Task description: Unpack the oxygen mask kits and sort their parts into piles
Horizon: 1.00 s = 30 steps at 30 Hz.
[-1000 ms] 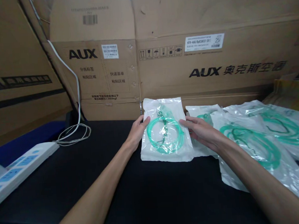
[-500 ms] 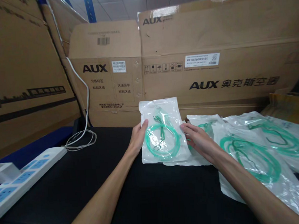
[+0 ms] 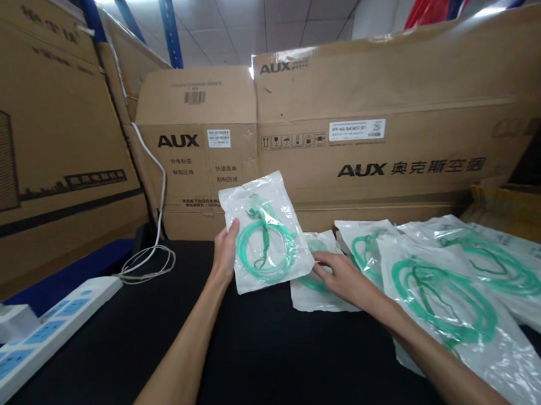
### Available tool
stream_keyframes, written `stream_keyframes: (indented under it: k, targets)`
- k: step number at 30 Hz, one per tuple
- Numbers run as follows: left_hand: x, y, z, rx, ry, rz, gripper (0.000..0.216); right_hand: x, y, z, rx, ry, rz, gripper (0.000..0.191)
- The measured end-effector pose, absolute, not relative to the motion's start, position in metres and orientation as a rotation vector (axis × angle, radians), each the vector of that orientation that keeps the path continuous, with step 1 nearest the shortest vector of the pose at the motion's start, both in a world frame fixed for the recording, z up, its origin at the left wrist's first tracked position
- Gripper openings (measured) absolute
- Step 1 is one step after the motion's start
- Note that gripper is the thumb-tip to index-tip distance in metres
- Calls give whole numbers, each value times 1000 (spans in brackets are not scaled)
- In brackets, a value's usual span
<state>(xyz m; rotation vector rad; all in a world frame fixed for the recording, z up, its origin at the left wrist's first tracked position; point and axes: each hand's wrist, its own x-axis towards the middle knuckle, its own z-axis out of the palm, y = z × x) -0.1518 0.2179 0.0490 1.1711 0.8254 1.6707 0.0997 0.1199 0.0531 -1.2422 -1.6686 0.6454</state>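
— What can one read on the cartons?
— At ten o'clock, the smaller carton (image 3: 202, 170) shows "AUX". The long carton (image 3: 383, 87) has a small "AUX" at twelve, and a large "AUX" with Chinese characters at three.
— Any numbers?
— At two o'clock, its white label (image 3: 357, 130) bears "25". Nothing is legible on the lifted pouch (image 3: 266, 231).

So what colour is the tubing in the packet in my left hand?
The tubing is green, head view.

The pouch (image 3: 264, 233) at frame centre is glossy, crinkled clear plastic. The table (image 3: 122, 345) is matt black. Behind stand dull brown cardboard boxes (image 3: 386, 125).
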Motion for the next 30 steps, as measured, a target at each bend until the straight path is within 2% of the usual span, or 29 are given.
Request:
stream_keyframes:
  k: [4, 10, 13, 20, 26, 30]
  targets:
    - [-155, 220, 46, 1147, 834, 1681, 63, 94, 117, 58, -1249, -1662, 712, 18]
    - [-142, 210, 45, 1141, 855, 1758, 58, 90, 103, 66, -1199, -1558, 1203, 25]
    - [-139, 209, 45, 1150, 872, 1792, 60, 85, 101, 63, -1163, -1429, 1332, 24]
    - [-132, 207, 37, 1206, 847, 1780, 57, 76, 110, 48, -1089, -1144, 1273, 17]
    - [-116, 200, 28, 1235, 821, 1662, 50, 72, 111, 47, -1022, -1092, 1306, 37]
    - [-112, 197, 27, 1249, 792, 1540, 45, 72, 109, 50, -994, -1041, 1359, 33]
